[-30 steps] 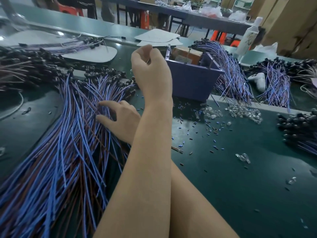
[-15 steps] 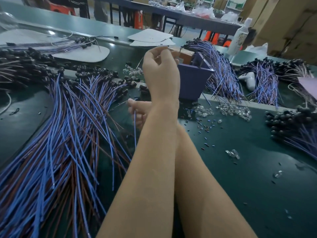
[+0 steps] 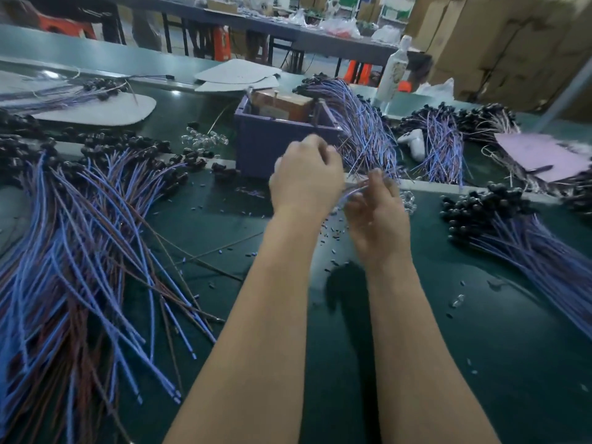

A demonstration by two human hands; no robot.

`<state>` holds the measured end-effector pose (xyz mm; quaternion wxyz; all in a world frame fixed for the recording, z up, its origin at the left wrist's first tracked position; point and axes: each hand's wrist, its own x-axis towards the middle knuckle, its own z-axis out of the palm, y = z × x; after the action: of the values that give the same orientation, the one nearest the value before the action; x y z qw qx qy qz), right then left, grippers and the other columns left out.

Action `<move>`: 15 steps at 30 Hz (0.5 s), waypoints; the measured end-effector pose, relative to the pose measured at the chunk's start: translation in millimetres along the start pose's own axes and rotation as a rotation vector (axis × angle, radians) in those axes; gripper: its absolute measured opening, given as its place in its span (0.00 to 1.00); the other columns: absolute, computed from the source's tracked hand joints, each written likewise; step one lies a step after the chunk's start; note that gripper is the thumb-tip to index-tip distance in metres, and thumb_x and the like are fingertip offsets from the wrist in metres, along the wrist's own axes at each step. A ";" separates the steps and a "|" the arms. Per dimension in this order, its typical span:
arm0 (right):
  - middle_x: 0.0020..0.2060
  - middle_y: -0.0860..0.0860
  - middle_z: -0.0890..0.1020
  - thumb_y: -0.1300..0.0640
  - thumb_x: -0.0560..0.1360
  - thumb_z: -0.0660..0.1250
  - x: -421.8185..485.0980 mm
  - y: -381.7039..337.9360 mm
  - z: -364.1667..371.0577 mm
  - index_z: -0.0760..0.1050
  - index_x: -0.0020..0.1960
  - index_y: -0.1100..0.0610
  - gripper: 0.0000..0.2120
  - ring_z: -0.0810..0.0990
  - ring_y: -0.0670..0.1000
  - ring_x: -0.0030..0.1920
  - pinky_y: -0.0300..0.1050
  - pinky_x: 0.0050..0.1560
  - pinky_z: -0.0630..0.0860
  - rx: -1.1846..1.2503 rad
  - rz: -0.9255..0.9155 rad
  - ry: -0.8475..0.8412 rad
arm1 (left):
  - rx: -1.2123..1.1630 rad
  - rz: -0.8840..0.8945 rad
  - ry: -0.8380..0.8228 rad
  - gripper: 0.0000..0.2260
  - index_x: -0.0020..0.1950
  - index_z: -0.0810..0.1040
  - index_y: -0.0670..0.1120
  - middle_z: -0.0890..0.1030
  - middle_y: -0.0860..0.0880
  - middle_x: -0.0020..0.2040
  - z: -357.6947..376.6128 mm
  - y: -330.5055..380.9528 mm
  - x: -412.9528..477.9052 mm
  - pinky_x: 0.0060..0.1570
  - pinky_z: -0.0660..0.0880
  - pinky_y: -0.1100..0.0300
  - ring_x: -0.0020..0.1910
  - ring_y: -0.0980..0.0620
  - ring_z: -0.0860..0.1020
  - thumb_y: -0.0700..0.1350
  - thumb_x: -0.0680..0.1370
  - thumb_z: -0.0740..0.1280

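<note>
My right hand (image 3: 376, 216) pinches a thin blue wire (image 3: 354, 191) between thumb and fingertips, above the green table (image 3: 480, 331) and just near of the purple box (image 3: 272, 145). The wire runs left to my left hand (image 3: 306, 179). Its fingers are curled with the back toward me, so I cannot tell whether they grip the wire.

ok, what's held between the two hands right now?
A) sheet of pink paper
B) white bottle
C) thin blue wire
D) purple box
C: a thin blue wire runs from the left hand to the right hand, both curled on it, in front of the purple box.
</note>
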<state>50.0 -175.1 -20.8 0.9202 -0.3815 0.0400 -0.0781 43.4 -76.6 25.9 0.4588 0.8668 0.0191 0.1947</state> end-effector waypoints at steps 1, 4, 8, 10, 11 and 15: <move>0.28 0.48 0.75 0.60 0.79 0.62 0.0 -8.6 -3.8 0.70 0.43 0.55 0.06 0.75 0.44 0.27 0.34 0.29 0.74 -0.015 -0.095 0.117 | 0.106 -0.032 -0.152 0.14 0.53 0.77 0.43 0.80 0.43 0.54 5.1 -4.5 0.9 0.56 0.73 0.51 0.54 0.42 0.77 0.49 0.81 0.55; 0.29 0.49 0.76 0.60 0.79 0.62 3.2 -17.6 -12.0 0.71 0.43 0.56 0.06 0.77 0.44 0.28 0.35 0.31 0.77 0.022 -0.222 0.272 | 0.145 -0.021 -0.471 0.16 0.51 0.78 0.39 0.81 0.40 0.51 22.1 -10.9 -6.4 0.47 0.73 0.56 0.50 0.41 0.78 0.47 0.82 0.55; 0.28 0.49 0.76 0.58 0.79 0.63 4.7 -7.9 -17.9 0.74 0.40 0.58 0.10 0.74 0.43 0.28 0.35 0.31 0.73 -0.358 -0.182 0.174 | 0.047 0.084 -0.398 0.10 0.47 0.77 0.41 0.80 0.42 0.45 38.1 -15.1 -11.9 0.42 0.70 0.56 0.48 0.40 0.77 0.43 0.81 0.58; 0.31 0.50 0.77 0.57 0.79 0.63 6.2 -3.6 -20.6 0.76 0.38 0.56 0.11 0.73 0.44 0.31 0.36 0.34 0.71 -0.670 -0.240 0.098 | 0.022 0.115 -0.330 0.09 0.48 0.78 0.43 0.80 0.44 0.45 42.4 -18.2 -11.6 0.46 0.72 0.54 0.48 0.42 0.77 0.44 0.81 0.59; 0.31 0.50 0.77 0.57 0.79 0.63 6.8 -3.1 -21.4 0.76 0.38 0.55 0.12 0.73 0.44 0.32 0.36 0.35 0.70 -0.732 -0.283 0.092 | 0.018 0.124 -0.301 0.10 0.50 0.79 0.43 0.81 0.45 0.45 43.5 -20.4 -12.1 0.47 0.72 0.54 0.48 0.42 0.77 0.44 0.81 0.60; 0.28 0.47 0.75 0.58 0.81 0.60 11.9 -14.4 -26.8 0.75 0.40 0.55 0.12 0.74 0.39 0.26 0.33 0.31 0.73 -0.398 -0.364 0.330 | 0.068 0.083 -0.263 0.12 0.51 0.79 0.43 0.80 0.46 0.43 43.1 -35.0 -12.1 0.48 0.73 0.51 0.47 0.41 0.76 0.47 0.82 0.58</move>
<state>56.5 -205.9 -29.7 0.7794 -0.5371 0.1344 -0.2931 52.6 -92.9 -27.8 0.4191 0.9000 -0.0706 0.0973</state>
